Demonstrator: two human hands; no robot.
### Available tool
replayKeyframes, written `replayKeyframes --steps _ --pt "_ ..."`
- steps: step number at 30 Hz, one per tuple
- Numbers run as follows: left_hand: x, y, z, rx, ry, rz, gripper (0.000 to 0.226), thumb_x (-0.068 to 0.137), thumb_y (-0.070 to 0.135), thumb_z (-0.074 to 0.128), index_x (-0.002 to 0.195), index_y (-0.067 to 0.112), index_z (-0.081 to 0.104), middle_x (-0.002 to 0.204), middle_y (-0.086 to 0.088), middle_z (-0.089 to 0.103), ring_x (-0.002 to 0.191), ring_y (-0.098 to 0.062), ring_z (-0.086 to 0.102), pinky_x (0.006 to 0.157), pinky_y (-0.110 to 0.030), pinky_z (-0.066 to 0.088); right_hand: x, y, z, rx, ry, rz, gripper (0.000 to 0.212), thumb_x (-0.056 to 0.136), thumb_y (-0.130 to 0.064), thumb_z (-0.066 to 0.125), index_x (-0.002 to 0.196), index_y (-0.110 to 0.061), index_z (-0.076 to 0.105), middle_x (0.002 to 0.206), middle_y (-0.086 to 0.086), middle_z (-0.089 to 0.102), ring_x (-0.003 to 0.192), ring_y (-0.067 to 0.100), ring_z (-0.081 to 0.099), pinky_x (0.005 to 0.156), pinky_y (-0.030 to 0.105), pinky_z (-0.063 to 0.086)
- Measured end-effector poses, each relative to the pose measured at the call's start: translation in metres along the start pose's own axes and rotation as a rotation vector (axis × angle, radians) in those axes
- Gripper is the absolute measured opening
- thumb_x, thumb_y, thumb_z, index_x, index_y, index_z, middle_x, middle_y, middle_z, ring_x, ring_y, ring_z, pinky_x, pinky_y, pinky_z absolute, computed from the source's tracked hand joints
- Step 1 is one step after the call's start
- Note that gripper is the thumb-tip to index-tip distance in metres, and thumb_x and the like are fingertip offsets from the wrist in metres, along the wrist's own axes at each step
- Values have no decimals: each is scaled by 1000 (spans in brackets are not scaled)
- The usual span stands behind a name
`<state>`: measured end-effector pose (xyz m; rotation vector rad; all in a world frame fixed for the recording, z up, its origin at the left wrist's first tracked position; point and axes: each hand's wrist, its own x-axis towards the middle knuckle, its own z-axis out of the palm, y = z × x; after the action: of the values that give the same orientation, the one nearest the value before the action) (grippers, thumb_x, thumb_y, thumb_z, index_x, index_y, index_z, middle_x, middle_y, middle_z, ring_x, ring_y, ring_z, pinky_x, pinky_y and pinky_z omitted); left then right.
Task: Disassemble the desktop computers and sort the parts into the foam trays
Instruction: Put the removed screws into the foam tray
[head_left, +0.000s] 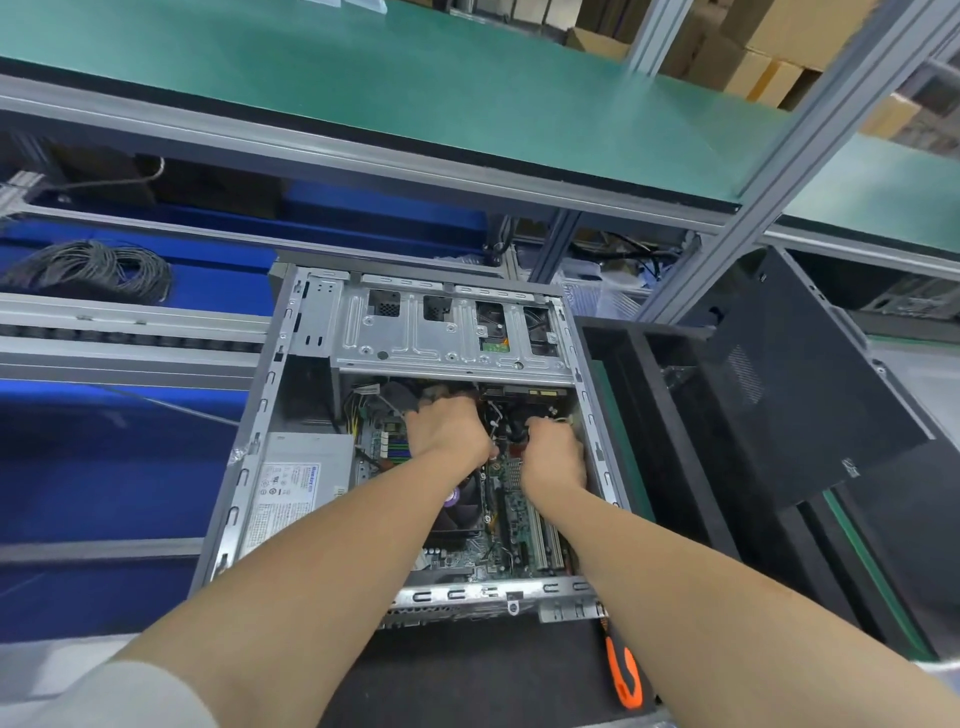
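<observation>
An open grey desktop case (244, 488) lies on its side in front of me. Its metal drive cage (447, 332) spans the far end, a silver power supply (301, 478) sits at the left, and the green motherboard (511, 525) lies at the bottom. My left hand (447, 431) reaches deep under the drive cage, fingers curled into the cables there. My right hand (553, 454) is just to its right, fingers curled around a black cable or connector (517, 423). The fingertips of both hands are hidden.
A black foam tray (649, 415) with long slots stands right of the case. A black case side panel (810, 379) leans over it. An orange-handled screwdriver (623, 670) lies on the black mat near my right forearm. A coil of cables (93, 270) lies far left.
</observation>
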<state>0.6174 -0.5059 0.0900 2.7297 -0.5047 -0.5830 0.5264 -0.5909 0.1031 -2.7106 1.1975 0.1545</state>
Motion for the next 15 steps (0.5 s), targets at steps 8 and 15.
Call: replayKeyframes --steps 8,15 --pt "3 -1 2 -9 -7 -22 69 70 60 85 123 23 62 124 -8 67 124 -29 54 97 -41 39 -4 0 0 54 40 30 26 93 11 47 88 -12 57 80 7 57 77 26 58 49 27 34" --pt "5 -1 5 -19 3 -32 45 70 43 85 105 27 62 117 -6 68 118 -28 57 94 -42 39 -5 -1 -1 4 60 3 29 88 14 42 84 -14 51 71 5 47 76 29 53 57 30 39"
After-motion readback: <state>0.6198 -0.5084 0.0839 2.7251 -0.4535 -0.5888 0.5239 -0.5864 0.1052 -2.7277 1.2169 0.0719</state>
